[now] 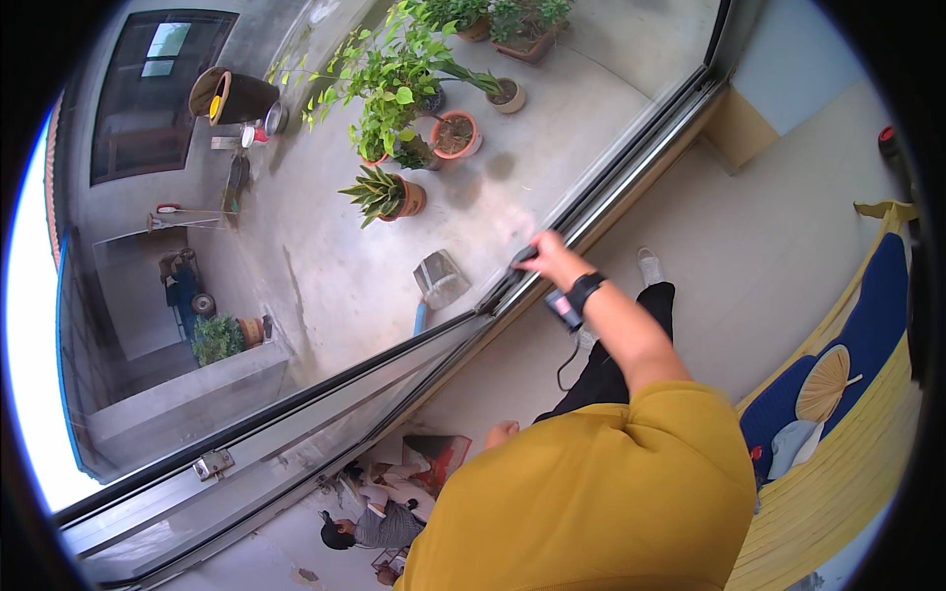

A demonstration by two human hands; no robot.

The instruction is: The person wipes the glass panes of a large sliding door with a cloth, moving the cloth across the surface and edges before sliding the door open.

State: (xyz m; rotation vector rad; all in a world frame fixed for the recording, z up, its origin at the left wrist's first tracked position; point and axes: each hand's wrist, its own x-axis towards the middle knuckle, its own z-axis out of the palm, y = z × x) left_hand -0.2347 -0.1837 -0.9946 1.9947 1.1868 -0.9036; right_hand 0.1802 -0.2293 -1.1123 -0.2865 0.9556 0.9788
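Note:
My right hand [550,257], with a black band on its wrist, grips a small dark tool [523,257] at the metal track [628,162] of a sliding window. Blur hides the tool's exact kind. Just below the forearm hangs a small grey device [565,310] with a pink patch and a dark cord. My left hand [502,433] shows only as curled fingers beside my yellow shirt; whether it holds anything is hidden. The glass window panel [295,391] in its aluminium frame, with a metal latch [213,465], runs to the lower left.
Beyond the window, a dustpan [441,279] lies on the concrete floor near several potted plants [456,134]. Behind me on the right stands a yellow wooden bench [835,502] with a blue cushion [872,325] and a hand fan [824,383]. Another person [388,526] is at the lower left.

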